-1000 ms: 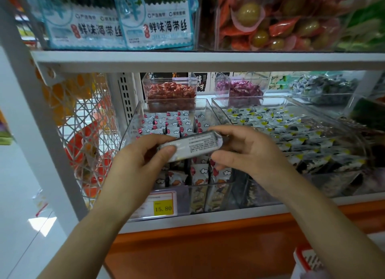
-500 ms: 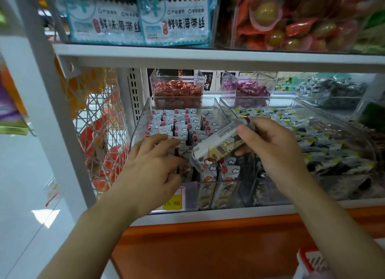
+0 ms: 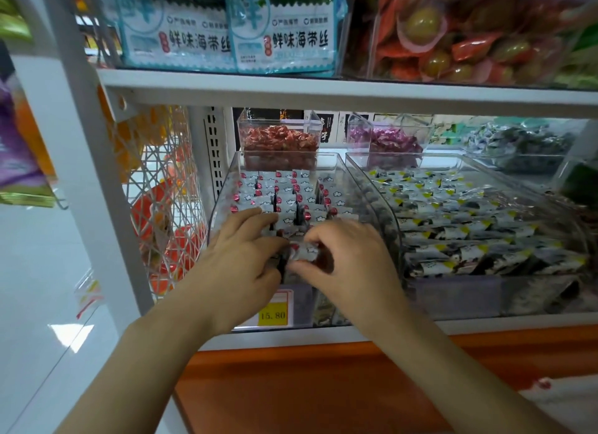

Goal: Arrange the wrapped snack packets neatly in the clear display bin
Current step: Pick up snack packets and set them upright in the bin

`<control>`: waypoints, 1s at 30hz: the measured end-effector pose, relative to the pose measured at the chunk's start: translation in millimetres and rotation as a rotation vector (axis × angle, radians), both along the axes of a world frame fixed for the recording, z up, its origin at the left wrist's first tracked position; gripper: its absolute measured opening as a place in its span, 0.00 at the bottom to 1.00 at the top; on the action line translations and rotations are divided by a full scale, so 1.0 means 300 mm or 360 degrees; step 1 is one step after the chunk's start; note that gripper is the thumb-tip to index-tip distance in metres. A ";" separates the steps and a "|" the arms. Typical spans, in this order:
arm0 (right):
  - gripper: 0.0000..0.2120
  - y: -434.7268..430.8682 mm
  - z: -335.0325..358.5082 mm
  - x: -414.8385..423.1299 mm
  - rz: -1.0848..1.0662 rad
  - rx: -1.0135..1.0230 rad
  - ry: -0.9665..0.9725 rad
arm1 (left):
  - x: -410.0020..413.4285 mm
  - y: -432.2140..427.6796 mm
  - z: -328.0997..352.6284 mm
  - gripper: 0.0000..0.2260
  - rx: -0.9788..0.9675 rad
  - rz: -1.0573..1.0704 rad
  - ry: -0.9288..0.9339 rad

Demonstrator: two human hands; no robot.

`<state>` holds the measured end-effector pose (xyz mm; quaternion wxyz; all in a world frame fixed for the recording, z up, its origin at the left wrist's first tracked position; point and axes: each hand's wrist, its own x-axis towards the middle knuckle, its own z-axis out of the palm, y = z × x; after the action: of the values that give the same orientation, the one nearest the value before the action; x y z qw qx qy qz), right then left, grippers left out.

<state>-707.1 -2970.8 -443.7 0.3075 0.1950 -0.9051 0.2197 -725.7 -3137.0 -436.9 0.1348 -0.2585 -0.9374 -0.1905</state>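
A: You face a white store shelf (image 3: 323, 90), with a wide clear bin (image 3: 453, 299) on the level below it, to your right, full of grey packets marked in yellow.

B: Just to the left of that, touching it, stands your clear display bin (image 3: 377, 207). The wrapped snack packets (image 3: 291, 190) in it stand on edge in rows from back to front, white with red dots and small clouds.

A: Behind the two bins you have two smaller clear tubs, one of red sweets (image 3: 280, 140) and one of purple sweets (image 3: 394, 142).

B: Both your hands are inside the display bin at its front. Your left hand (image 3: 239, 258) lies on the front-left rows, fingers stretched forward and spread, and its thumb comes in beside the packet you carry.

A: Your right hand (image 3: 349, 258) is curled, its grip pinching one packet (image 3: 305, 250) between thumb and forefinger.

B: That packet lies crosswise, low over the front rows and between your two hands. You cannot tell whether it touches the packets beneath.

A: Below your left wrist, a yellow price tag (image 3: 273, 314) on the bin's front reads 15.80.
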 end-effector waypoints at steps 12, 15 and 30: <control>0.13 0.027 0.054 -0.087 0.0194 0.0076 -0.0254 | -0.002 -0.029 0.019 0.22 0.0235 -0.0026 0.0131; 0.10 0.016 0.077 -0.136 0.0134 0.0090 -0.0211 | -0.003 -0.028 0.018 0.22 0.0241 -0.0031 0.0122; 0.02 0.058 0.095 -0.108 -0.0076 -0.0576 0.0168 | -0.007 -0.008 -0.002 0.23 0.0450 0.0008 0.0177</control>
<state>-739.4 -2953.5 -415.2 0.3897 0.1262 -0.8378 0.3609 -727.9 -3139.3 -437.3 0.2221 -0.2449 -0.8929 -0.3057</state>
